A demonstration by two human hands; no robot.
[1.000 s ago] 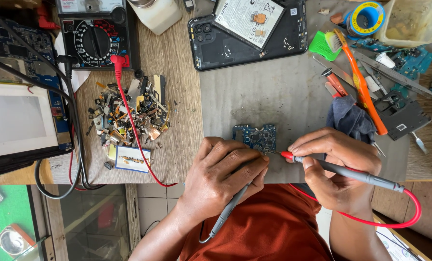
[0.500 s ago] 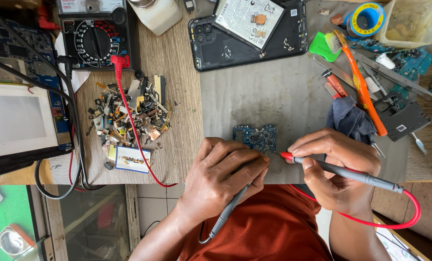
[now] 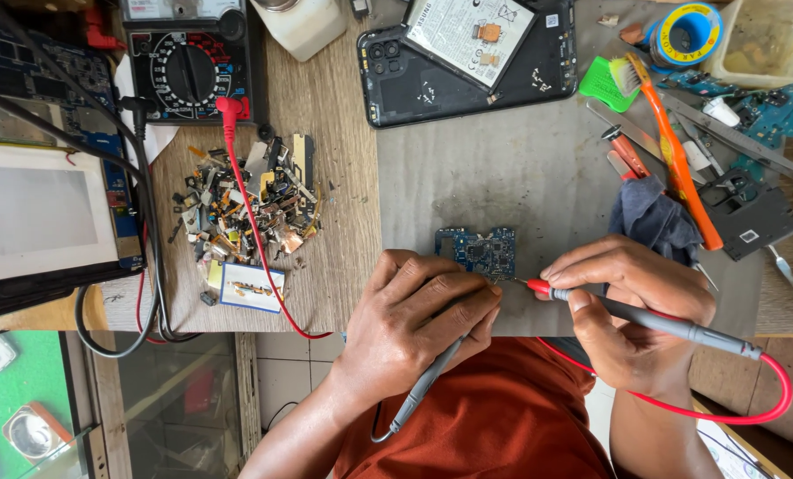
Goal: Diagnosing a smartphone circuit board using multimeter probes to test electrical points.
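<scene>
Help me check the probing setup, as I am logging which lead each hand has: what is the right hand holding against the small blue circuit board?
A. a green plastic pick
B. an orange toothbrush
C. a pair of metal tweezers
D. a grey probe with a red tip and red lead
D: the right hand grips the grey probe with a red tip and red lead, its point at the edge of the small blue circuit board.

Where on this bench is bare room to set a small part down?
The grey mat is bare between the opened phone above, the blue circuit board below and the scrap pile to the left. The right side, around the orange brush and dark cloth, is crowded.
</scene>
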